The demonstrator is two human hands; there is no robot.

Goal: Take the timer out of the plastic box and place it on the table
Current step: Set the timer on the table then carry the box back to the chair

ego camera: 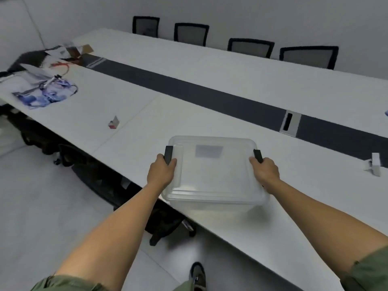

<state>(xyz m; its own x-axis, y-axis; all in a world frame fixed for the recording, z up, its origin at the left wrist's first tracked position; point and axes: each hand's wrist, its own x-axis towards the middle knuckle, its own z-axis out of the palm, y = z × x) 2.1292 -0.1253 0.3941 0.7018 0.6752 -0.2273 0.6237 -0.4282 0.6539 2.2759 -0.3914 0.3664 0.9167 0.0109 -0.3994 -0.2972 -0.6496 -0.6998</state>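
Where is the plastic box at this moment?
In the head view, the plastic box sits at the near edge of the white table, lid on, between the left hand and the right hand.

A long white conference table (210, 85), split lengthwise by a dark strip (189, 89) with a grey cable hatch (290, 123), carries a lidded clear plastic box (214, 175) at its near edge. At ten o'clock from the box lies a small red-and-white carton (113, 123); farther that way, papers and a printed bag (45, 93). At three o'clock stands a small white object (374, 166).

Four chairs (251, 47) far side, small carton (113, 122), papers (45, 92).
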